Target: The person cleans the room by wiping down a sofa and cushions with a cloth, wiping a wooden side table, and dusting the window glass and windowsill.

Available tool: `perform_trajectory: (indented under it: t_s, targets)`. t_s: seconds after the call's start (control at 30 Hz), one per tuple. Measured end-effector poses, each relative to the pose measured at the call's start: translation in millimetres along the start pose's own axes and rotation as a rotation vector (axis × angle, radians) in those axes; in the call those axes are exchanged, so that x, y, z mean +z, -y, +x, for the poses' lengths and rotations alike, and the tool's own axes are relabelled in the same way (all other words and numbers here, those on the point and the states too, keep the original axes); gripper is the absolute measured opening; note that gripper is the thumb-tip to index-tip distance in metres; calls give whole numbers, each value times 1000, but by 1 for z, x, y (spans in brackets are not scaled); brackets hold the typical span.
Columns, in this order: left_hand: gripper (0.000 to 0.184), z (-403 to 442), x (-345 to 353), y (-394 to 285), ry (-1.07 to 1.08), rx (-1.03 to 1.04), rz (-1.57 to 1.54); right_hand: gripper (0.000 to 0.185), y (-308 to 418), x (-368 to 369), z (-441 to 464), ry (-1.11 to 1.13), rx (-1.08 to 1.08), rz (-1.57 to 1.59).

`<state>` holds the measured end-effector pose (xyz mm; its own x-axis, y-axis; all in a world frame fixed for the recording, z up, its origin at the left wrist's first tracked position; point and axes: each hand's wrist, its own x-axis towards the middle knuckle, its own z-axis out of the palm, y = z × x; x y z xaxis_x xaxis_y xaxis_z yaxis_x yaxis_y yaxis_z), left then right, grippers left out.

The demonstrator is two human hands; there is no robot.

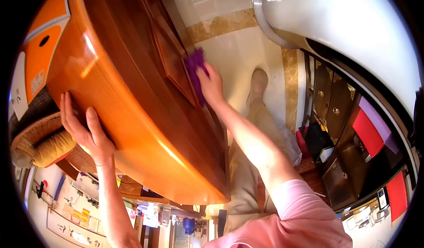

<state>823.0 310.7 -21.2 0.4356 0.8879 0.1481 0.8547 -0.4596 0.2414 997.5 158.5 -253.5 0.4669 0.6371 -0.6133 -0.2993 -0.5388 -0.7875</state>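
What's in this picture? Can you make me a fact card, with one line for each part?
Left hand: palm down on a glossy wooden desk top
Right hand: gripping a purple cloth, a bit blurry, at the desk's panelled side
Clothes: pink shirt, khaki trousers
Floor: pale and shiny, with a brown marbled band
Picture's right: dark cabinet with metal handles

Pink short-sleeved top [291,228], beige trousers [244,186], brown shoe [259,84].

open: floor [229,49] beyond right hand [212,87] | blocking: wooden panel [172,62], shoe [259,82], white column [335,23]
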Motion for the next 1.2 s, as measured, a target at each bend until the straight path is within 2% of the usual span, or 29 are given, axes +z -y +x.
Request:
perform_trajectory:
  t_s: [0.07, 0.13, 0.27, 0.3, 0.33, 0.37, 0.4, 0.47, 0.53, 0.6, 0.63, 0.67, 0.73, 0.77, 0.83, 0.87, 0.97, 1.1, 1.2]
  targets:
    - [54, 0, 1, -3, -5, -9, 9, 35, -10, 5, 12, 34, -71, -13]
    - [56, 0, 2, -3, -20, -39, -51, 33, -52, 4, 4, -37, -234, -198]
    - [54, -1, 3, 3, -55, -1, -12, 36, -137, -47, -111, 22, 159, -291]
    - [55, 1, 2, 4, -65, 27, 27, 35, -168, -60, -148, 13, 167, -373]
    - [56, 0, 1, 7, -69, 42, 52, 36, -159, -73, -178, 37, 207, -537]
    - [57, 0, 2, 7, -74, 47, 54, 41, -128, -90, -198, 137, 406, -325]
    - [57, 0, 1, 6, -77, 46, 56, 42, -86, -99, -214, 102, 619, -116]
    - [57, -1, 0, 7, -79, 48, 83, 38, -44, -114, -247, 218, 755, -47]
    - [60, -2, -3, 2, -72, -3, 82, 33, 18, -110, -271, 219, 324, -161]
    - [61, -2, -4, 1, -74, -13, 125, 29, 74, -94, -255, 200, 174, 109]
    - [60, -1, -5, -1, -71, -30, 109, 26, 100, -75, -238, 166, 85, 106]
    - [58, -2, -4, -1, -66, -60, 98, 28, 120, -59, -210, 181, -187, -32]
    - [56, -1, -7, -1, -44, -63, 138, 30, 151, -23, -139, 182, -424, -76]
    - [54, -1, -6, -2, -43, -81, 126, 28, 164, -4, -102, 146, -466, -27]
    - [53, -1, -8, -4, -40, -95, 127, 29, 218, 24, -53, 165, -376, 31]
    - [52, -2, -7, -4, -27, -109, 126, 29, 228, 33, -37, 126, -491, -38]
    - [48, 0, -7, -4, -30, -115, 105, 31, 213, 22, -63, 172, -471, -10]
    - [45, -1, -8, -3, -41, -130, 75, 35, 143, -43, -174, 231, -440, -200]
    - [44, -3, -9, -4, -72, -153, 57, 37, 157, -48, -175, 262, -486, -355]
